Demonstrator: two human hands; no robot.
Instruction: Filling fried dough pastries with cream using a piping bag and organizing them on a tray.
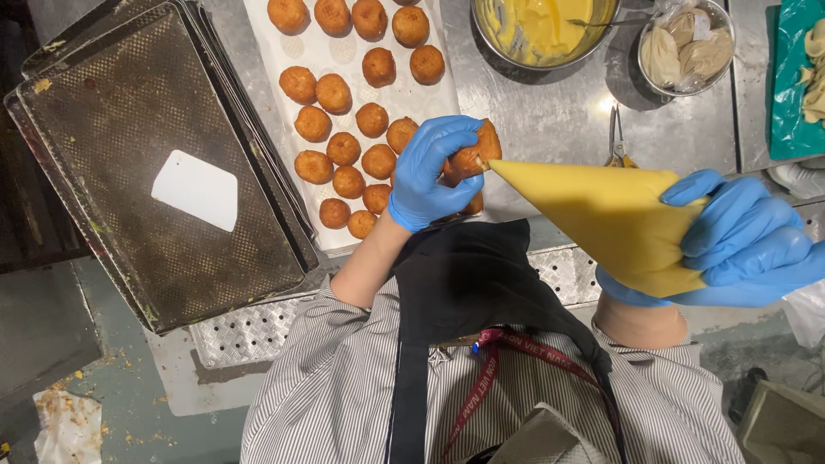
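Bare steel table (550,112) between fried balls (344,120) and scissors (617,142) is open — far edge blocked by batter bowl (541,34), left edge by stacked trays (155,163)

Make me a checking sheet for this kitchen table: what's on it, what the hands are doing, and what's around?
Surface: steel worktable, white paper sheet under the buns.
Job's things: round golden-brown buns in rows; one bun held up; yellow piping bag, its tip at that bun.
Clutter: stacked dark baking trays with a white scraper; bowl of yellow cream; small bowl of used bags; scissors.
Hands: left hand, blue glove, grips the bun; right hand, blue glove, grips the bag's wide end.
Cables: nothing seen.
Surroundings: crumbs on the floor.
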